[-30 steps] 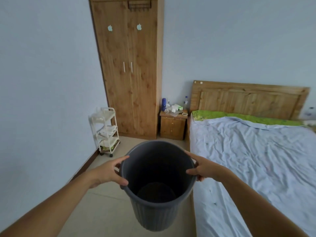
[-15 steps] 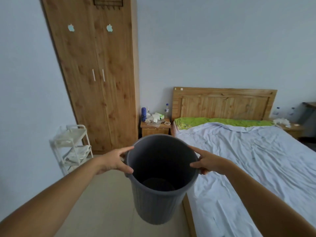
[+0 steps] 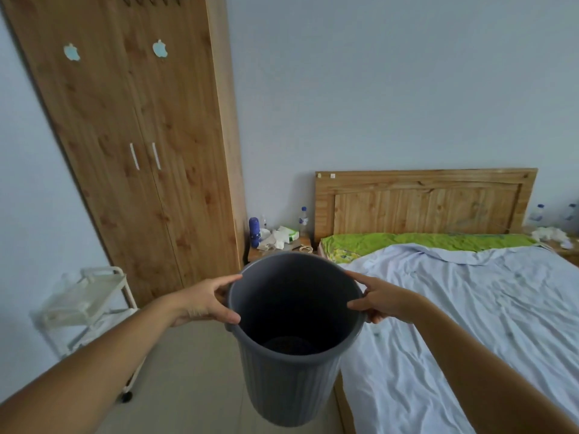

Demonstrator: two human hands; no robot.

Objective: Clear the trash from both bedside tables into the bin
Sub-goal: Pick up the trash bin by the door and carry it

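Dark grey ribbed plastic bin (image 3: 291, 380) held off the floor in front of the body, upright, mouth open to the camera, inside dark. Left hand (image 3: 205, 300) clamped on the left rim, thumb over the inner edge, fingers curled round the outside. Right hand (image 3: 380, 299) clamped on the right rim the same way.

Wooden bedside table (image 3: 255, 254) just beyond the bin's far rim, between the tall two-door pine wardrobe (image 3: 131, 145) and the wooden slatted headboard (image 3: 423, 202). On it: crumpled white tissues (image 3: 275, 239), a green-and-white packet (image 3: 291, 234), a dark blue cylindrical container (image 3: 254, 231), a small clear plastic bottle (image 3: 302, 218).

Second bedside table (image 3: 567, 255) at the far right of the bed, partly cut by the frame edge; white crumpled paper (image 3: 550, 233) on it, two clear bottles (image 3: 538, 213) behind.

Bed with a pale blue wrinkled sheet (image 3: 470, 308), green cover (image 3: 407, 241) at the head. White plastic trolley (image 3: 84, 302) by the left wall, blurred
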